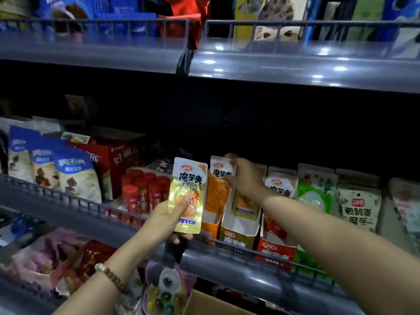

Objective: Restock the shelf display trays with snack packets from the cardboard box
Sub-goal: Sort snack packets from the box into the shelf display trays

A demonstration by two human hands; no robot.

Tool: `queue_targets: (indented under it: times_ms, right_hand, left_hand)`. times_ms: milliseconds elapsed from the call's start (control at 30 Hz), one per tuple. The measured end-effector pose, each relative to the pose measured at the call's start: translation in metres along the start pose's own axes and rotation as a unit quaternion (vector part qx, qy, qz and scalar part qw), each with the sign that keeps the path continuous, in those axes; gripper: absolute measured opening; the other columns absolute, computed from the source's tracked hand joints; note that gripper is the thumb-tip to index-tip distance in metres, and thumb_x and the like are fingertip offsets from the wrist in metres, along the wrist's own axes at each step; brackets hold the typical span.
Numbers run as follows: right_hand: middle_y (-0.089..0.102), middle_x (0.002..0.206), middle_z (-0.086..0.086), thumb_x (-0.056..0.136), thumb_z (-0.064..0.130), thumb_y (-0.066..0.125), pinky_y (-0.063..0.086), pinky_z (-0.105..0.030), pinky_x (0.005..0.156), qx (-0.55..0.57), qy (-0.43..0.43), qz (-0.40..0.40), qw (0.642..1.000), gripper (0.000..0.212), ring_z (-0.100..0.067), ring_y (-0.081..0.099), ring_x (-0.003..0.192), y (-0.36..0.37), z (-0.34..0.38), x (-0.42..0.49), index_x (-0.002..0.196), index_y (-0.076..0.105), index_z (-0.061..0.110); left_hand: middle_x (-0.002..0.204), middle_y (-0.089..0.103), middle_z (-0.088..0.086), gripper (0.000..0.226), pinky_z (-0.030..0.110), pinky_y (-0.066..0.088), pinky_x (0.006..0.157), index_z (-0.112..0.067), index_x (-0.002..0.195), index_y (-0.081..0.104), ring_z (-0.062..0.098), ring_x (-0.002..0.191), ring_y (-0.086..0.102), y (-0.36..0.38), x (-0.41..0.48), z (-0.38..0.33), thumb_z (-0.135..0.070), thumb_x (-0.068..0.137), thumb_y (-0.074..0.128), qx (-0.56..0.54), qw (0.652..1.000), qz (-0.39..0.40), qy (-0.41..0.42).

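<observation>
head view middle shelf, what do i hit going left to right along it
blue-and-white cookie bags → red carton → red-capped bottles → gold packet in left hand → orange packet in right hand → green packets → white packets

The left hand (168, 220) pinches a gold packet (188, 196) under its thumb; the right hand (244, 176), arm outstretched, grips an orange packet (218, 187).

left hand (164, 220) holding gold packet (187, 196), right hand (244, 176) gripping orange packet (219, 185)
</observation>
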State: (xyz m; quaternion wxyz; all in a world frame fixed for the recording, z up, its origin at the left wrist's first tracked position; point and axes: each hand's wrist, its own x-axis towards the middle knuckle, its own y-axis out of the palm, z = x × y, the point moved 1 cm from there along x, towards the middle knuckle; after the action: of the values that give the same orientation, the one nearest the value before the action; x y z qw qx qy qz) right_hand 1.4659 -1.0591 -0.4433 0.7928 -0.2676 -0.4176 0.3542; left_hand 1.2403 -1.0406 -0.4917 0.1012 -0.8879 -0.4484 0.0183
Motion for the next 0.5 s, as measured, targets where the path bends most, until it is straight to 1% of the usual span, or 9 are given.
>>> queue_targets:
  times_ms: [100,200,267,300,333,400,433,467,500]
  right_hand:
    - [0.06,0.124,-0.001,0.082,0.013,0.07,0.036,-0.018,0.08,-0.042,-0.028,-0.013,0.999,0.048,-0.018,0.055,0.115,0.001,-0.004,-0.001,0.127,0.053,0.016]
    - [0.061,0.117,-0.001,0.084,0.021,0.068,0.04,-0.022,0.078,-0.065,-0.02,-0.026,0.997,0.044,-0.02,0.058,0.107,-0.001,-0.006,-0.001,0.125,0.052,0.018]
    - [0.06,0.111,-0.001,0.089,0.027,0.063,0.042,-0.024,0.077,-0.006,-0.033,-0.044,0.998,0.037,-0.017,0.058,0.101,-0.009,0.001,-0.002,0.123,0.053,0.017]
    - [0.06,0.108,0.0,0.092,0.03,0.059,0.043,-0.024,0.078,0.061,-0.041,-0.046,0.996,0.033,-0.015,0.058,0.098,-0.015,0.008,-0.004,0.121,0.054,0.016]
    - [0.06,0.105,0.001,0.094,0.032,0.054,0.044,-0.022,0.078,0.141,-0.036,-0.03,0.989,0.029,-0.011,0.059,0.094,-0.022,0.017,-0.008,0.119,0.055,0.016]
    - [0.063,0.102,0.003,0.095,0.036,0.051,0.047,-0.016,0.071,0.293,0.019,0.065,0.954,0.025,-0.004,0.059,0.085,-0.038,0.032,-0.018,0.116,0.054,0.022]
    - [0.065,0.103,0.003,0.093,0.036,0.054,0.05,-0.014,0.069,0.325,0.051,0.126,0.936,0.026,-0.004,0.061,0.086,-0.044,0.035,-0.023,0.117,0.054,0.025]
    - [0.067,0.105,0.003,0.09,0.034,0.059,0.052,-0.017,0.072,0.32,0.066,0.178,0.928,0.031,-0.008,0.064,0.09,-0.05,0.035,-0.026,0.12,0.054,0.026]
    - [0.068,0.108,0.001,0.087,0.03,0.065,0.055,-0.024,0.079,0.307,0.073,0.211,0.925,0.038,-0.013,0.066,0.095,-0.057,0.034,-0.03,0.123,0.054,0.027]
  left_hand:
    - [0.067,0.07,0.005,0.046,0.022,0.041,0.038,-0.009,0.1,0.06,0.017,0.048,0.061,0.005,0.001,0.001,-0.051,0.089,0.046,0.016,1.0,0.012,0.023]
    - [0.069,0.068,0.004,0.04,0.023,0.042,0.038,-0.014,0.104,0.058,0.017,0.046,0.058,0.01,-0.001,-0.002,-0.049,0.089,0.048,0.004,0.999,0.009,0.039]
    - [0.071,0.068,0.004,0.038,0.023,0.043,0.038,-0.015,0.105,0.058,0.018,0.046,0.058,0.012,-0.004,-0.005,-0.048,0.088,0.05,-0.014,0.999,0.008,0.041]
    - [0.069,0.068,0.004,0.038,0.023,0.043,0.037,-0.014,0.104,0.057,0.019,0.046,0.058,0.013,-0.005,-0.008,-0.048,0.087,0.051,-0.021,0.999,0.009,0.043]
    - [0.068,0.067,0.004,0.038,0.023,0.043,0.037,-0.014,0.103,0.057,0.019,0.046,0.058,0.015,-0.006,-0.011,-0.048,0.087,0.051,-0.023,0.999,0.013,0.045]
    - [0.071,0.066,0.003,0.039,0.023,0.043,0.037,-0.016,0.104,0.056,0.018,0.046,0.058,0.021,-0.007,-0.018,-0.05,0.087,0.05,-0.012,0.998,0.034,0.052]
    - [0.073,0.066,0.002,0.038,0.022,0.043,0.037,-0.017,0.104,0.056,0.018,0.046,0.058,0.025,-0.008,-0.023,-0.051,0.087,0.05,-0.005,0.997,0.05,0.056]
    - [0.074,0.066,0.001,0.035,0.022,0.042,0.036,-0.019,0.102,0.056,0.017,0.046,0.058,0.031,-0.009,-0.028,-0.05,0.087,0.05,-0.005,0.996,0.068,0.06]
    - [0.073,0.067,0.0,0.032,0.022,0.042,0.036,-0.02,0.1,0.056,0.016,0.045,0.057,0.038,-0.01,-0.033,-0.049,0.088,0.05,-0.006,0.994,0.084,0.067]
